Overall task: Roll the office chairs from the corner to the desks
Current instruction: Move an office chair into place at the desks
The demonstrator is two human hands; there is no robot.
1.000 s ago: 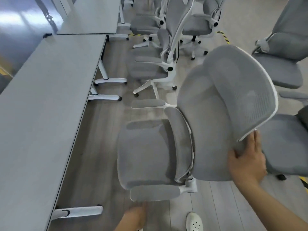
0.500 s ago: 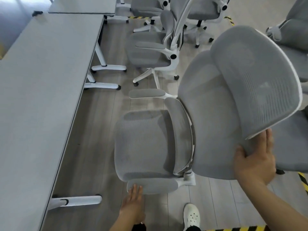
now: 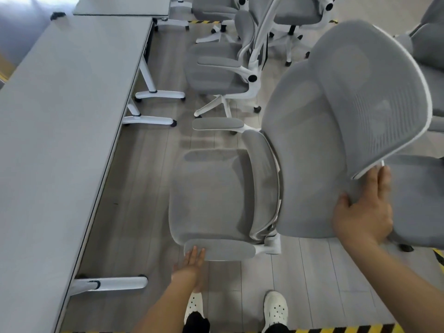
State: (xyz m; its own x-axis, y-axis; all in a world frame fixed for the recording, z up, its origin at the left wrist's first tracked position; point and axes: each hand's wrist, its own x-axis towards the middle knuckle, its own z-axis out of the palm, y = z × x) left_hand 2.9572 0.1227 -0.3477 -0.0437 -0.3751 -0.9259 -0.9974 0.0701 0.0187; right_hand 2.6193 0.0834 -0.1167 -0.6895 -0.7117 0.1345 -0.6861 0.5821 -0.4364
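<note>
Item: office chair (image 3: 216,195), grey mesh with white frame, standing just beside the long desk (image 3: 60,140), seat facing the desk edge, backrest (image 3: 312,164) away from it. We stood at its side, so its seat-to-back axis ran across our view, left to right.

Hands: our right hand (image 3: 365,210) gripped the lower edge of the backrest, thumb on the near face, fingers wrapped behind. Our left hand (image 3: 192,263) lay flat and straight-fingered against the near armrest (image 3: 221,249), touching, not clasping. The left hand was nearer the desk.

Clearance: a strip of bare floor (image 3: 134,188) separated seat front from desk edge. A desk foot (image 3: 113,283) lay near our left hand; two more feet stood further along.

Neighbours: a second chair (image 3: 216,66) stood just beyond, already at the desk; a third chair (image 3: 418,195) sat close behind the backrest.

Judgement: we reckoned a short push deskward remained, minding the castors and desk feet.
</note>
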